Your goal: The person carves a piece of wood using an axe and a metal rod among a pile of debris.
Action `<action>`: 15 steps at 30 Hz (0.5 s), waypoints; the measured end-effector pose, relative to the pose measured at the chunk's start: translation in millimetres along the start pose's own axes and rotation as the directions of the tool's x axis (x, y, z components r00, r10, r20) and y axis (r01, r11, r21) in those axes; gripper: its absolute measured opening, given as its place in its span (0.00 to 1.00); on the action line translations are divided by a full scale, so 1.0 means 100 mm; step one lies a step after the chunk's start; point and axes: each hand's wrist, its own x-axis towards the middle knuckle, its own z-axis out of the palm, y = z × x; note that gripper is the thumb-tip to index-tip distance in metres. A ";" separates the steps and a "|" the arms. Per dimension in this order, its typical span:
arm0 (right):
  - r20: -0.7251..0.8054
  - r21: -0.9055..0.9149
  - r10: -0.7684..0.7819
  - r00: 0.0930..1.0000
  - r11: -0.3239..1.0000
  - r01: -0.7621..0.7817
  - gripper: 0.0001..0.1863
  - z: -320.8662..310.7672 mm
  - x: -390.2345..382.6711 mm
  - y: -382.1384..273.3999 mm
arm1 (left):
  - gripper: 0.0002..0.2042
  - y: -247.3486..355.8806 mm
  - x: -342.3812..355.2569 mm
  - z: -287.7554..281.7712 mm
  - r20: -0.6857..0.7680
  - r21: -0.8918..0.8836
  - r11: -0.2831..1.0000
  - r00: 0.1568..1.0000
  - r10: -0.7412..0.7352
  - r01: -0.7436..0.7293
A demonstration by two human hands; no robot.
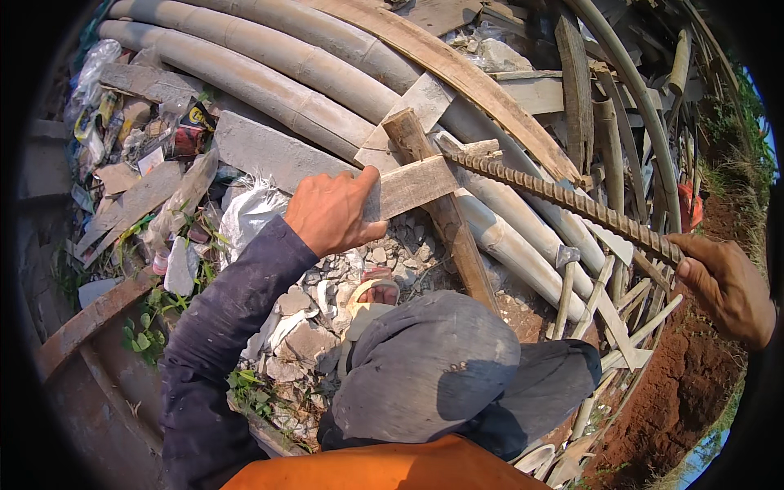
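My left hand [333,214] is closed round the near end of a short, weathered wooden board [415,186]. The board's far end lies across an upright-leaning piece of timber [453,237]. In my right hand [728,287], at the right, is the end of a long, rusty ribbed steel bar [563,194]. The bar slants up and leftward, and its far tip is close to the board's outer end. A small split wood piece [482,149] shows beside that tip; whether they touch I cannot tell.
Thick bamboo poles [269,82] curve across the far side, with a long plank [465,86] along them. Broken rubble [310,339] and a white sack [249,208] lie by my foot. Mixed litter [192,131] is at left, loose sticks [608,302] and red soil [682,392] at right.
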 end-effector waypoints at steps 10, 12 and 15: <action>-0.031 -0.017 -0.152 0.988 0.988 0.152 0.34 -0.13 0.34 0.12 | 0.32 -0.02 0.07 -0.07 -0.012 0.006 0.999 0.999 0.047 -0.047; -0.024 -0.008 -0.095 0.995 0.995 0.095 0.32 -0.13 0.35 0.03 | 0.32 -0.04 0.06 -0.12 -0.003 0.027 0.999 0.999 0.043 -0.043; 0.035 -0.026 0.005 0.999 1.000 -0.004 0.29 0.01 0.23 -0.01 | 0.32 -0.04 0.06 -0.12 -0.002 0.047 0.997 0.998 0.055 -0.055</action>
